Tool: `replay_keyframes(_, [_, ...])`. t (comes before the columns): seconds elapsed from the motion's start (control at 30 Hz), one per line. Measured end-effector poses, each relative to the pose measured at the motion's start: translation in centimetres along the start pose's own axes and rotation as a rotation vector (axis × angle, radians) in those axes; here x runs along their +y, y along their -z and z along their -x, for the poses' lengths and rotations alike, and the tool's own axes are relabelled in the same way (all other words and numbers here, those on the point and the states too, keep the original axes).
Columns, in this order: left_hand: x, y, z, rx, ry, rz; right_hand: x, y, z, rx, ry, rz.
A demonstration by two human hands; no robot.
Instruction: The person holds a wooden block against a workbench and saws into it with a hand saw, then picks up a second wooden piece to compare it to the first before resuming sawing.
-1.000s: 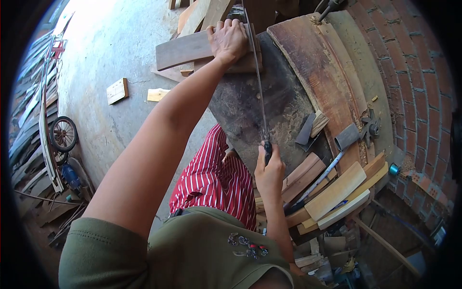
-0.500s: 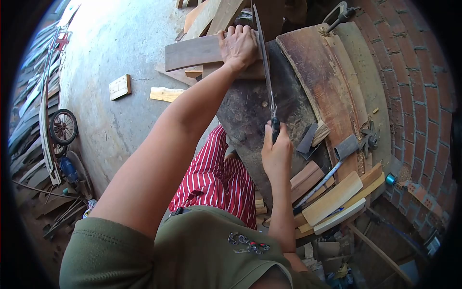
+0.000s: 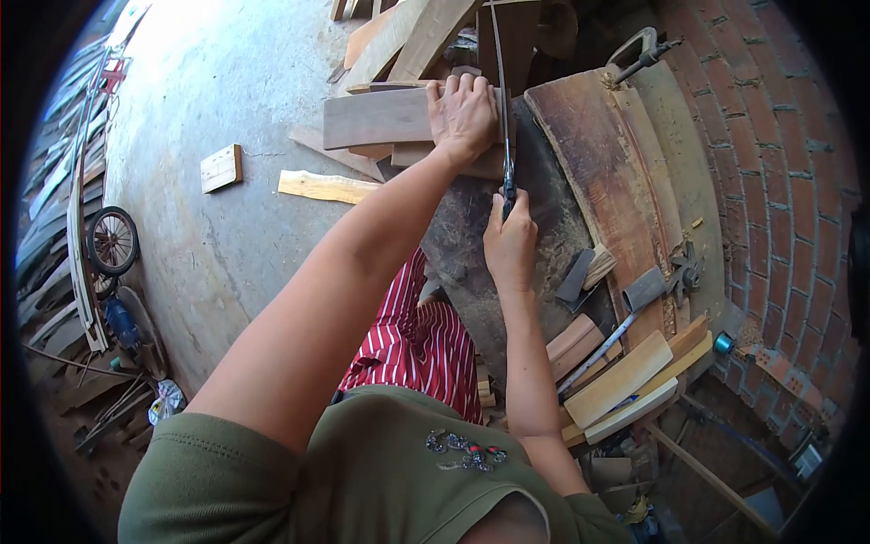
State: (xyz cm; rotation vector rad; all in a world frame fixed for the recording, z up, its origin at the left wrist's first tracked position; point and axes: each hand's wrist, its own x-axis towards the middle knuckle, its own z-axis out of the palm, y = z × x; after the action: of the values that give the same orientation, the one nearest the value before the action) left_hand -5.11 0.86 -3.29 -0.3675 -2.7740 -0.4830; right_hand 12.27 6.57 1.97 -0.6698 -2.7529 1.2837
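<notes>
My left hand [image 3: 464, 118] presses on a flat brownish board [image 3: 376, 120], with its fingers curled over the far edge near the board's right end. A saw [image 3: 500, 82] with a long thin blade stands beside that hand, its blade running away from me across the right end of the board. My right hand [image 3: 511, 238] is wrapped round the dark saw handle, nearer to me. Under the board lies another wood piece [image 3: 412, 156]. How deep the blade sits in the wood cannot be made out.
A clamp [image 3: 645, 54] grips a curved plank [image 3: 607, 154] at the right. A hammer [image 3: 645, 288] and several cut boards [image 3: 625, 381] lie nearer on that side. A small wood block [image 3: 221, 169] is on the floor at left, and a brick wall [image 3: 770, 181] stands far right.
My right hand has moved away from my body with the saw, so it is closer to the board. My left hand still holds the board down; the view has shifted slightly.
</notes>
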Motion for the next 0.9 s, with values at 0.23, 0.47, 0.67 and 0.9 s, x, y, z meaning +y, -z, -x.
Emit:
replay_keyframes(0.23, [-0.2, 0.0, 0.2, -0.077, 0.026, -0.028, 0.3, 1.7, 3.3, 0.003, -0.002, -0.038])
replay_keyframes(0.47, [-0.1, 0.1, 0.0, -0.143, 0.023, -0.029, 0.4, 6.4, 13.7, -0.062, -0.103, 0.022])
replay_keyframes(0.67, [-0.3, -0.2, -0.1, -0.128, 0.032, -0.051, 0.2, 1.8, 1.3, -0.028, 0.0, 0.02])
replay_keyframes(0.9, [-0.2, 0.1, -0.2, -0.138, 0.025, -0.036, 0.4, 6.7, 12.5, -0.099, -0.133, 0.004])
